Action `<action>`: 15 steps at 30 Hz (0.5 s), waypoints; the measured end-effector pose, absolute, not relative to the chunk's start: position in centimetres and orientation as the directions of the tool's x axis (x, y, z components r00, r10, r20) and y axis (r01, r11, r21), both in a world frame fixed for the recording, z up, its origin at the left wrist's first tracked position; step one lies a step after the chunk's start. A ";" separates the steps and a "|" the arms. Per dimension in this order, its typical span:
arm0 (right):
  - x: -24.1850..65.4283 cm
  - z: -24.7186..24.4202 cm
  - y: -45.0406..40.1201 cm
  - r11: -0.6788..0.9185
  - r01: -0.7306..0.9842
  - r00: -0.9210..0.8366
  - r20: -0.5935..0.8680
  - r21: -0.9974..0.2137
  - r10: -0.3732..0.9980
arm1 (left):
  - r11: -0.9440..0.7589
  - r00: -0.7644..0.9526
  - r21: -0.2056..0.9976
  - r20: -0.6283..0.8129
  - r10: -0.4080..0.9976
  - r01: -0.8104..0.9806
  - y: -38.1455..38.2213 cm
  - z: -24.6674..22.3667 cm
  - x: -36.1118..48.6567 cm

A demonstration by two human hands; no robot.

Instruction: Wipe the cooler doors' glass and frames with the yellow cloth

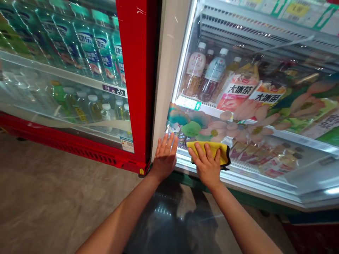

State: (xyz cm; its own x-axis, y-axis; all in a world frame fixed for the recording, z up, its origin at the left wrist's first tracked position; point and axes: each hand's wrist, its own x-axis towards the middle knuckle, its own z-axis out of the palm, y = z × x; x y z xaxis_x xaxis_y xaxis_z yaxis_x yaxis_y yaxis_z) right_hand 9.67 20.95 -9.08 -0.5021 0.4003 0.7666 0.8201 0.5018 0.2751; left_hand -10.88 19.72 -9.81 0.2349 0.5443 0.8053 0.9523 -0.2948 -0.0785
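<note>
My left hand (166,155) lies flat, fingers stretched upward, at the lower left edge of the right-hand fridge's glass door (185,121). Nothing is in it. A yellow cloth (225,152) with a dark border is held under my right hand (208,165), whose spread fingers press it against the lower part of the glass. Pink flower decals (214,132) cover the glass just above both hands. Behind the pane, bottled drinks (196,68) stand on a shelf, and more bottles lie or lean on the bottom level.
A red-framed drinks fridge (137,77) stands close on the left, holding teal-capped bottles (100,46). Between the fridges runs a narrow dark gap. The concrete floor (53,204) spreads below, with a dark glossy surface (164,218) between my forearms.
</note>
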 end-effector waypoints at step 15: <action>14.0 -10.9 21.2 0.501 0.831 -0.474 0.779 0.242 0.410 | -0.391 0.374 -0.182 0.784 0.496 0.902 20.5 -8.9 -7.4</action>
State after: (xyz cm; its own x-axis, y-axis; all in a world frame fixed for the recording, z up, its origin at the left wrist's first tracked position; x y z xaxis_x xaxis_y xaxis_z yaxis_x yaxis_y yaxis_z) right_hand 13.96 21.18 -10.91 -0.4744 0.4101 0.7789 0.8308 0.5012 0.2421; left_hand -7.39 20.48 -8.94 0.3737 0.4958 0.7839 0.9020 -0.3913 -0.1825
